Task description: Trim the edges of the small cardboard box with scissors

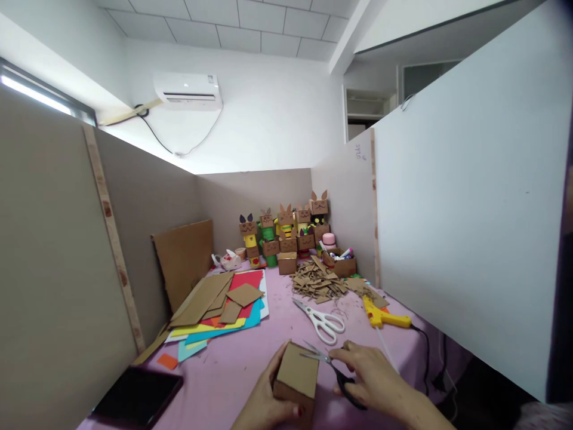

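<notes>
A small cardboard box [299, 369] stands at the near edge of the table, tilted slightly toward me. My left hand [268, 397] is wrapped round its left side and front, thumb across the lower front. In my right hand [369, 376] is a pair of black-handled scissors [344, 382], fingers through the handles. Their blades are parted and reach over the box's top at its right edge; whether they touch the cardboard I cannot tell. Just beyond the box lie white-handled scissors [324, 325], apart from both hands.
A yellow glue gun [387, 318] with a black cord lies at right. Cardboard scraps [317, 280] are heaped behind the white scissors. Coloured paper and cardboard sheets [201, 301] lie left, a black tablet-like slab [136, 397] at near left. Cardboard animal figures [286, 227] stand at the back between partitions.
</notes>
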{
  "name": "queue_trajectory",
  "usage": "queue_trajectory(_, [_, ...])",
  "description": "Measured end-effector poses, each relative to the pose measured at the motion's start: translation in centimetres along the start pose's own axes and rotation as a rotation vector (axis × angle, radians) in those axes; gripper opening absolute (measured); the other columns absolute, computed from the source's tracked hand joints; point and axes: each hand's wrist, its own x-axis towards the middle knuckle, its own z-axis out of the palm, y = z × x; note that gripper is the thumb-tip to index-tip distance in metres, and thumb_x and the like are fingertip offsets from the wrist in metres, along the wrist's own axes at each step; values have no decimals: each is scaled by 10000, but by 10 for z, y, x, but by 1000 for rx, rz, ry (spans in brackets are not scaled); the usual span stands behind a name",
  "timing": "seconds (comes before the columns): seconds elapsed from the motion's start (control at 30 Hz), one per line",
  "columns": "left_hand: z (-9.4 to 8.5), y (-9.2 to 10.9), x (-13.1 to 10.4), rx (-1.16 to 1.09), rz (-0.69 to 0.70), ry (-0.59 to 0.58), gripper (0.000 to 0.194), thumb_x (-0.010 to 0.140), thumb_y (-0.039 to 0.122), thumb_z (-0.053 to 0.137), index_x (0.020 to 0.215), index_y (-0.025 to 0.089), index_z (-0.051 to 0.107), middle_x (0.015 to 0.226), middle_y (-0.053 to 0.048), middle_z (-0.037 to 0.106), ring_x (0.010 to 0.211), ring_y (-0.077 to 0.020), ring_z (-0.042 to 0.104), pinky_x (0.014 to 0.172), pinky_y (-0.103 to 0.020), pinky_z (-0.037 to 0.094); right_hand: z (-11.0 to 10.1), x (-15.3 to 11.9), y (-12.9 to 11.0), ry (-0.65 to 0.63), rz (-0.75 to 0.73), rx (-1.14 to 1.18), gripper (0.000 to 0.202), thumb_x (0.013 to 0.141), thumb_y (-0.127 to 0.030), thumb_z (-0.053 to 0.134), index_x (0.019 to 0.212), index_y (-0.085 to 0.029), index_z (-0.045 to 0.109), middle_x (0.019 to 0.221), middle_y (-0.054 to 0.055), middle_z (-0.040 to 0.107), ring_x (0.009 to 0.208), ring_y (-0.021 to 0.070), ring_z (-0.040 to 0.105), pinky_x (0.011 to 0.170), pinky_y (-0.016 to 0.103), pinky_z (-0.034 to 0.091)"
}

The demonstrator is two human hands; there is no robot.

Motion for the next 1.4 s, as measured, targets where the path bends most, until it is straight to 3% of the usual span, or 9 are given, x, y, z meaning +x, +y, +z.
queue_trajectory(0.47, [-7, -8, 2, 8, -13, 6, 1094, 377, 378, 863, 1340, 256, 357, 1294, -115, 521, 1144, -340, 464, 927, -411, 328, 6, 3, 10, -6, 6, -52, 451, 670, -434, 676, 1109, -339, 631, 866, 17, 693, 789, 225, 620, 619, 265, 324])
queue_trajectory(0.8, [6, 10, 1, 34, -7, -67, 923, 432, 375, 841, 1257, 228, 453, 1187, -107, 599, 1087, -314, 504, 877, -381, 354, 0, 4, 6, -22, -15, -61, 428, 676, -372, 662, 1099, -328, 623, 885, 20, 676, 797, 223, 616, 632, 261, 332])
queue_trajectory(1.03, [10, 17, 1, 47, -16, -58, 914, 421, 380, 846, 1239, 222, 471, 1165, -103, 614, 1064, -305, 518, 855, -365, 366, -11, 10, -2, -16, -57, -113, 366, 654, -437, 669, 991, -294, 674, 843, 23, 684, 758, 224, 608, 595, 261, 312])
queue_trajectory(1.27, [10, 17, 0, 26, -36, -53, 929, 394, 399, 853, 1229, 227, 482, 1151, -91, 620, 1053, -292, 517, 843, -349, 357, -4, 12, 8, -11, -55, -92, 429, 643, -453, 677, 1049, -317, 663, 817, 10, 703, 745, 212, 617, 583, 247, 304])
queue_trajectory(1.4, [8, 13, 1, 20, -30, -42, 940, 390, 396, 855, 1234, 233, 474, 1151, -92, 621, 1045, -290, 521, 839, -350, 360, 1, 12, 11, 19, -69, -58, 361, 648, -474, 681, 971, -312, 683, 792, 0, 714, 732, 204, 630, 572, 240, 300])
